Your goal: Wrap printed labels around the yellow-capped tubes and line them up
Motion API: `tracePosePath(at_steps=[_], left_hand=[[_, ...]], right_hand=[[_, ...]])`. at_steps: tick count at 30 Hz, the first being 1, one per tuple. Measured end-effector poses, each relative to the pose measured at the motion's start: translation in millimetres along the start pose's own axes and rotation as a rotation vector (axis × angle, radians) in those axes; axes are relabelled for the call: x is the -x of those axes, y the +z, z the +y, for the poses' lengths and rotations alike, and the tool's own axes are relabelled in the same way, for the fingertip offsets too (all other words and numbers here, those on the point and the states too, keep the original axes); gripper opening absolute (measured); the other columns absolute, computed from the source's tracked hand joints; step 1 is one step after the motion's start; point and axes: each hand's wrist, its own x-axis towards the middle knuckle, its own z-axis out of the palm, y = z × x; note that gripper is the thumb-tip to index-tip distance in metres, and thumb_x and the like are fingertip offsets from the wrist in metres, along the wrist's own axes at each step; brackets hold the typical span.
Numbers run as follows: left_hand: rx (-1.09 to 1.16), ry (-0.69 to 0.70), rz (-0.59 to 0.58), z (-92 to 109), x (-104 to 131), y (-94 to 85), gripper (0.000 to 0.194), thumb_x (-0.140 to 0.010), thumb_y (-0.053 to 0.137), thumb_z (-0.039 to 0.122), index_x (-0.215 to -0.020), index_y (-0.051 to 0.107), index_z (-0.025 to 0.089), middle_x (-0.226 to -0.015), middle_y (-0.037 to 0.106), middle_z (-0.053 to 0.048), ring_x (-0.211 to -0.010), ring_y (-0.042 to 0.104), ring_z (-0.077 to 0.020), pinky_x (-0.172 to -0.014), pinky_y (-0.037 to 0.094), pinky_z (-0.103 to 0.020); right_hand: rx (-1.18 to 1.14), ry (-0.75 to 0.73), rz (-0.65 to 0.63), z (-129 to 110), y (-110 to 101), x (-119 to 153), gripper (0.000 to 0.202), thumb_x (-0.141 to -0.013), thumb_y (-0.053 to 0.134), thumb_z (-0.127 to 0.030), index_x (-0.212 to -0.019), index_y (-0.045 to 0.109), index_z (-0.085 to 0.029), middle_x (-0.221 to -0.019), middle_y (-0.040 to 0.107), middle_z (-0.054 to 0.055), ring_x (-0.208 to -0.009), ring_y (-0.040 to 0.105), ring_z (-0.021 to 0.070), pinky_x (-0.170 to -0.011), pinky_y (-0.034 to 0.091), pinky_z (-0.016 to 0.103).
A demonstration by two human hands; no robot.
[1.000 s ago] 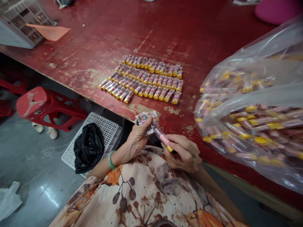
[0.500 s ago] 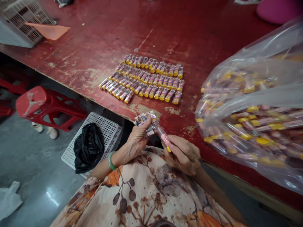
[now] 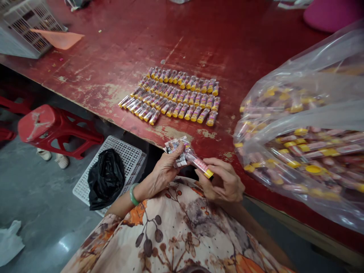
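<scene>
My left hand (image 3: 167, 165), with a green bangle at the wrist, pinches a small stack of printed cards (image 3: 174, 147) under its thumb. A clear tube (image 3: 199, 162) with pink print and a yellow cap reaches from those cards toward my right hand (image 3: 223, 182). The fingers of my right hand are curled around the capped end of the tube. Beyond both hands, several short rows of similar yellow-capped tubes (image 3: 182, 96) lie on the red table (image 3: 127, 49).
At the right a large clear bag (image 3: 256, 89) bulges with yellow-capped tubes. Left of me are a red stool (image 3: 40, 123) and a white crate (image 3: 109, 142) with a black bag (image 3: 106, 178). A grey basket (image 3: 21, 43) and an orange sheet (image 3: 61, 39) occupy the far left.
My right hand has shifted slightly right, its fingers looser, and more of the yellow cap shows. The tube lies at a flatter slant. My left hand still holds the cards.
</scene>
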Motion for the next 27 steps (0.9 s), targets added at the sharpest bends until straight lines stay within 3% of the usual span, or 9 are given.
tracePosePath(at_steps=[5, 10, 15, 20, 27], left_hand=[[-0.009, -0.018, -0.001, -1, -3, -3.7, 0.036, -0.054, 0.088, 0.027, -0.078, 0.065, 0.015, -0.072, 0.067, 0.000, -0.059, 0.062, -0.0134, -0.059, 0.056, -0.029], [-0.069, 0.070, -0.018, -4, -4, -4.4, 0.041, -0.054, 0.088, 0.031, -0.082, 0.063, 0.014, -0.071, 0.066, 0.001, -0.057, 0.061, -0.0117, -0.056, 0.056, -0.026], [-0.100, 0.109, -0.032, -2, -2, -2.7, 0.042, -0.055, 0.088, 0.035, -0.081, 0.063, 0.013, -0.068, 0.065, 0.001, -0.055, 0.061, -0.0110, -0.053, 0.055, -0.024], [-0.094, 0.110, -0.013, -1, -5, -4.5, 0.042, -0.054, 0.088, 0.036, -0.079, 0.063, 0.013, -0.068, 0.065, 0.001, -0.056, 0.062, -0.0112, -0.055, 0.056, -0.024], [-0.097, 0.226, -0.081, -4, -12, -9.7, 0.035, -0.060, 0.085, 0.033, -0.081, 0.065, 0.014, -0.069, 0.065, 0.002, -0.058, 0.062, -0.0097, -0.054, 0.053, -0.020]], right_hand=[[-0.060, 0.181, 0.022, -4, -1, -2, 0.040, -0.070, 0.072, -0.010, -0.106, 0.058, -0.022, -0.095, 0.068, 0.007, -0.084, 0.068, 0.0213, -0.067, 0.060, 0.037], [-0.012, 0.099, 0.052, -1, 2, 3, 0.047, -0.066, 0.075, -0.006, -0.107, 0.058, -0.019, -0.096, 0.068, 0.007, -0.083, 0.068, 0.0199, -0.068, 0.060, 0.035], [-0.053, 0.116, 0.075, 2, 4, 4, 0.044, -0.067, 0.075, -0.007, -0.106, 0.059, -0.019, -0.096, 0.068, 0.007, -0.081, 0.069, 0.0197, -0.065, 0.060, 0.033], [0.070, 0.055, 0.088, 4, 4, 5, 0.042, -0.067, 0.076, -0.010, -0.105, 0.059, -0.020, -0.097, 0.069, 0.006, -0.080, 0.069, 0.0179, -0.066, 0.060, 0.031], [0.164, 0.030, 0.064, 1, 4, 5, 0.046, -0.065, 0.078, -0.010, -0.105, 0.058, -0.019, -0.095, 0.069, 0.007, -0.078, 0.069, 0.0177, -0.065, 0.058, 0.029]])
